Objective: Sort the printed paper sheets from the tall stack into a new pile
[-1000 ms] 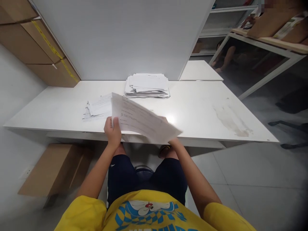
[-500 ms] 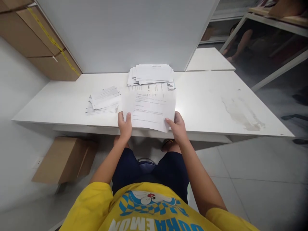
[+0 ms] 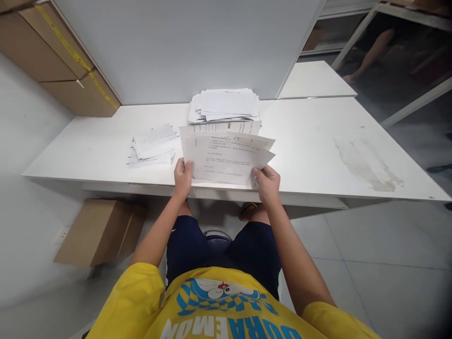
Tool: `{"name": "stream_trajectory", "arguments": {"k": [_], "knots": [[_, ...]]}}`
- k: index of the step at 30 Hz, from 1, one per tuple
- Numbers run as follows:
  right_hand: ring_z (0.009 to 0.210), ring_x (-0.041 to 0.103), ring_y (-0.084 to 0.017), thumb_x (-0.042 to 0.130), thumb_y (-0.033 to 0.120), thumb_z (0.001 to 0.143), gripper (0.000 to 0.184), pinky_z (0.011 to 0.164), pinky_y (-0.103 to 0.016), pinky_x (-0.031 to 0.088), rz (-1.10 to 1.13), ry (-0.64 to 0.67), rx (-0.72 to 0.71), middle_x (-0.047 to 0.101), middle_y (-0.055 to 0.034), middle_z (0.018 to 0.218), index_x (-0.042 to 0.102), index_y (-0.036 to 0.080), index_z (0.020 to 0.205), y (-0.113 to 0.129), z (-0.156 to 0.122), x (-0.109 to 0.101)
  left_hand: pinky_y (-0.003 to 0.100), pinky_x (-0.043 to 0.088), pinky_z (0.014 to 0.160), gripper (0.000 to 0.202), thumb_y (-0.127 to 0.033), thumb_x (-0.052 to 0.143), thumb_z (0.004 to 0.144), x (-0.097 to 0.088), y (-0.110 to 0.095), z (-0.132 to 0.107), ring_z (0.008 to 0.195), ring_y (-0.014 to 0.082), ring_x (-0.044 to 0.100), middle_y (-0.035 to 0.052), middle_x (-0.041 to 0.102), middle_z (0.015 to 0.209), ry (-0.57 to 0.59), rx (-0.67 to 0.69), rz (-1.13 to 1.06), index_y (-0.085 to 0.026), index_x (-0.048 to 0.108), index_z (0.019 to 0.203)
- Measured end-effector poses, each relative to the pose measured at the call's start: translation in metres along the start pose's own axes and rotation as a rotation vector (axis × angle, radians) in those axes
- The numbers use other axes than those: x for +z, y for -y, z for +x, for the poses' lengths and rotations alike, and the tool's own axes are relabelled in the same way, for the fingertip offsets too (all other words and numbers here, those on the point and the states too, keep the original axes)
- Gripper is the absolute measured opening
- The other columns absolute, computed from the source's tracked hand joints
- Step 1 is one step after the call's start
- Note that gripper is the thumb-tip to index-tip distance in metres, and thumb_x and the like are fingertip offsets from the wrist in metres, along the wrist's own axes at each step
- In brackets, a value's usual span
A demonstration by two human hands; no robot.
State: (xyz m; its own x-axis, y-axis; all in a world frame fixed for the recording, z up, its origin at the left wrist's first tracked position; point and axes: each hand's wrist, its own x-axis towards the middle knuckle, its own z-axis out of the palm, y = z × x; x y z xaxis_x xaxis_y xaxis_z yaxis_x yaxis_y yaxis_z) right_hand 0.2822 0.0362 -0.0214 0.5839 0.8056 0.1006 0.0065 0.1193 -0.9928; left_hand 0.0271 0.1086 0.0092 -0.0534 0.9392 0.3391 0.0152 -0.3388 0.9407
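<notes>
Between my two hands are sheets of printed paper (image 3: 226, 160), held up near the table's front edge. Their right corners fan apart, so more than one sheet shows. My left hand (image 3: 182, 178) is closed on the left edge, thumb on the front face. At the lower right corner, my right hand (image 3: 267, 183) pinches the sheets with thumb and fingers. Just behind them rises a thick stack of papers (image 3: 228, 103), its front partly hidden by the held sheets. A smaller loose pile of papers (image 3: 153, 145) lies to the left of my left hand.
The white table (image 3: 303, 150) has a grey smear (image 3: 367, 165) on its right side. A grey panel (image 3: 183, 52) stands at its back edge. Cardboard boxes (image 3: 52, 61) are stacked back left, and another cardboard box (image 3: 92, 233) sits below. Another person's arm (image 3: 372, 54) shows at far right.
The right edges of the held sheets have spread apart into separate corners. My right hand has shifted slightly right, and the sheets' lower edge has risen a little.
</notes>
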Motion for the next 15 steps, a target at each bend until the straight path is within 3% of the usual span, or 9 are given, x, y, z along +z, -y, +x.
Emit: {"name": "stream_trajectory", "arguments": {"k": [5,11,15], "knots": [[0.071,0.052,-0.015,0.065,0.040,0.070,0.021,0.065,-0.028,0.042,-0.034,-0.039,-0.019,0.057,0.0017,0.069,0.066,0.020,0.077,0.0051,-0.0039,-0.0048,0.026,0.050,0.080,0.043,-0.063,0.060,0.087,0.0005,-0.0036,0.0024,0.090,0.0171,0.062,0.0048,0.067,0.095,-0.015,-0.002,-0.006,-0.021,0.063,0.096],[0.069,0.052,-0.015,0.064,0.040,0.068,0.023,0.066,-0.029,0.042,-0.041,-0.075,-0.012,0.060,0.0013,0.071,0.068,0.019,0.077,0.0097,-0.0039,-0.0078,0.027,0.051,0.077,0.042,-0.063,0.058,0.087,-0.0014,-0.0004,0.0031,0.083,0.0166,0.063,0.0035,0.066,0.089,-0.005,-0.044,-0.022,-0.022,0.062,0.095],[0.070,0.052,-0.015,0.063,0.038,0.068,0.022,0.065,-0.028,0.041,-0.072,-0.008,0.017,0.062,0.0008,0.073,0.069,0.019,0.077,0.0080,-0.0012,-0.0104,0.027,0.051,0.076,0.041,-0.063,0.059,0.087,-0.0048,-0.0026,0.0104,0.081,0.0171,0.064,0.0033,0.066,0.087,0.011,-0.062,-0.019,-0.022,0.063,0.094]]}}
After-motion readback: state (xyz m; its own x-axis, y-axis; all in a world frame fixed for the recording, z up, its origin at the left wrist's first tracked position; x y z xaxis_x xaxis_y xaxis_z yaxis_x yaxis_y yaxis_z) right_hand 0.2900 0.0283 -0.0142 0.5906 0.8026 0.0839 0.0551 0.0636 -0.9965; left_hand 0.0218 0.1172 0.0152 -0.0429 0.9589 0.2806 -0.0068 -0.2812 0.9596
